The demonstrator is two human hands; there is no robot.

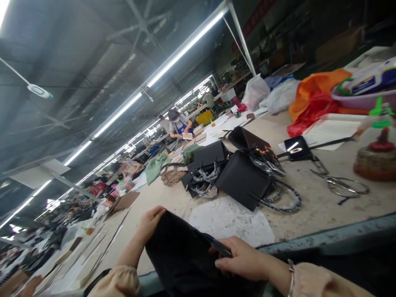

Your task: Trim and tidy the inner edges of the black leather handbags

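Note:
In the head view my left hand (pixel 151 225) grips the upper left corner of a black bag piece (pixel 179 255), which hangs tilted over the table's front edge. My right hand (pixel 241 258) is closed around a slim dark strip-like thing (pixel 218 244) lying along the piece's upper edge; whether it is a tool or a strap I cannot tell. Beyond my hands, several black handbags (pixel 244 179) with plastic-wrapped handles lie on the table. A white stained sheet (pixel 232 222) is spread in front of them.
To the right lie scissors (pixel 345 187), a black phone-like device (pixel 297 148) and a glue bottle (pixel 377 159). Orange and red bags (pixel 315 99) sit beside a purple basin (pixel 349 101). Across the table a person (pixel 179 126) handles flat pieces. Stacked panels (pixel 89 251) lie at left.

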